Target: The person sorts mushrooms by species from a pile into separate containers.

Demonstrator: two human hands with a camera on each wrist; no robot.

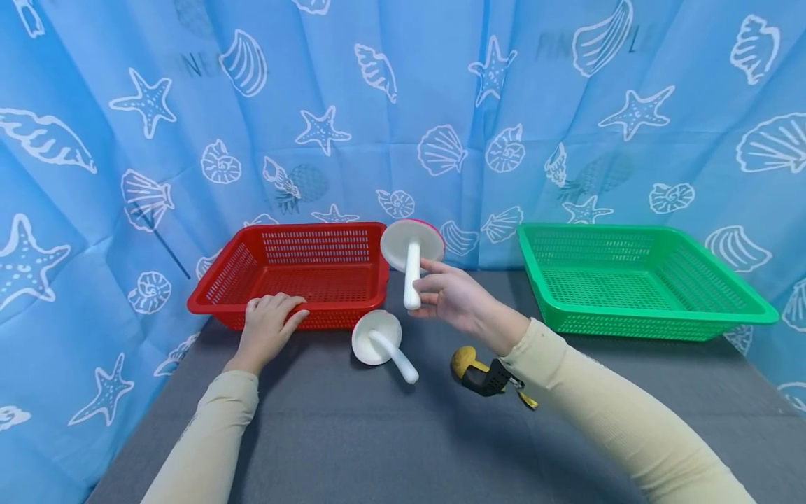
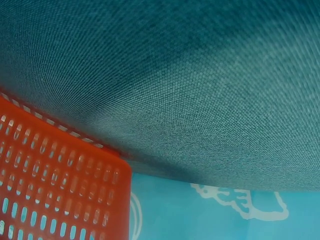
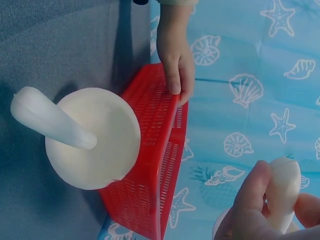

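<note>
In the head view my right hand (image 1: 456, 294) holds a toy mushroom (image 1: 412, 245) up by its white stem, between thumb and fingers. Its pale underside faces me, and a pink-red edge of the cap shows. The right wrist view shows the pinched stem (image 3: 282, 192) up close. Below it, a second white mushroom (image 1: 378, 339) lies on the table with its stem pointing toward me. My left hand (image 1: 267, 329) grips the front rim of the red basket (image 1: 352, 315), fingers over the edge; the left wrist view does not show the hand.
A green basket (image 1: 630, 322) stands at the right. A yellow-brown object (image 1: 464, 360) lies under my right forearm, partly hidden by the black wrist mount (image 1: 485, 379). Behind the grey table (image 1: 352, 448) hangs a blue shell-patterned curtain (image 1: 403, 105).
</note>
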